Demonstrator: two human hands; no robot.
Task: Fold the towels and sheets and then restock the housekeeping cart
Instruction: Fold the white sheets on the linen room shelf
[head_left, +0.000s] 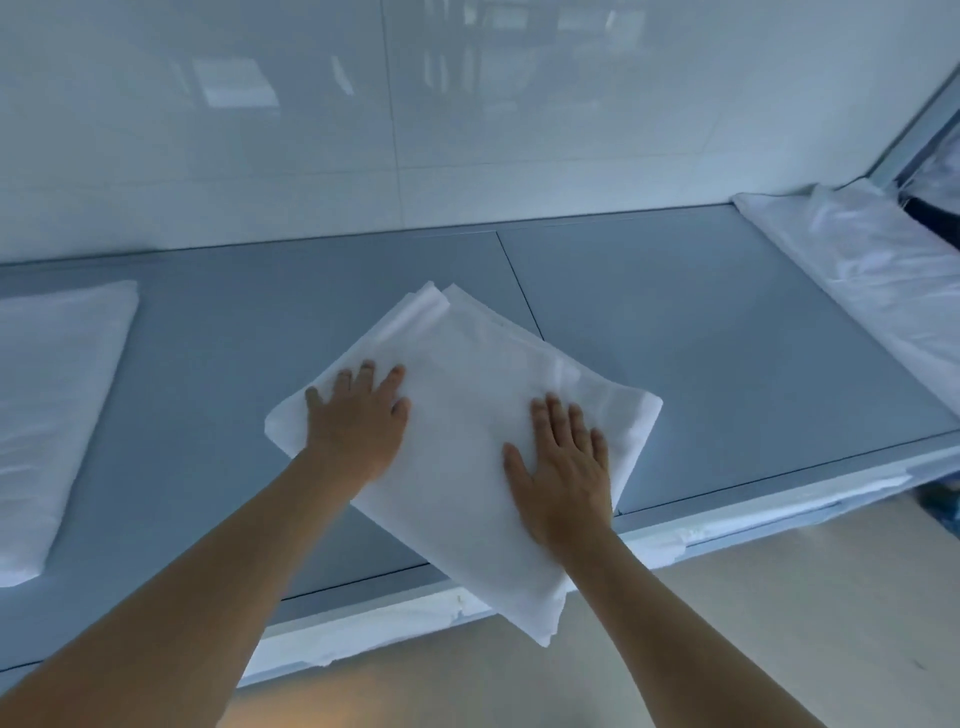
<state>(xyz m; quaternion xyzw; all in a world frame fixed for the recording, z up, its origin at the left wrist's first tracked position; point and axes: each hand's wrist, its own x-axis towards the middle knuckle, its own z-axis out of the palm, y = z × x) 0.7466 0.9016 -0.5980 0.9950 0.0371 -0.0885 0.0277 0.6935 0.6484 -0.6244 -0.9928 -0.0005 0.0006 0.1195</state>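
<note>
Grey-blue desk (727, 332), smooth flat panels with seam, against glossy white wall (260, 130). White folded sheet (467, 415) lies diagonally at desk centre, near corner overhanging front edge. Left hand (353, 421) flat, fingers spread, pressing sheet's left end; right hand (566, 467) flat on its right side. Folded white linen (52, 405) far left; crumpled white sheet (872, 280) far right.

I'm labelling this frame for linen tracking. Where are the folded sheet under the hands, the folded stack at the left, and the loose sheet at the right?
folded sheet (467, 364): head view, bare upper middle.
folded stack (57, 405): head view, top surface.
loose sheet (878, 260): head view, crumpled middle.
</note>
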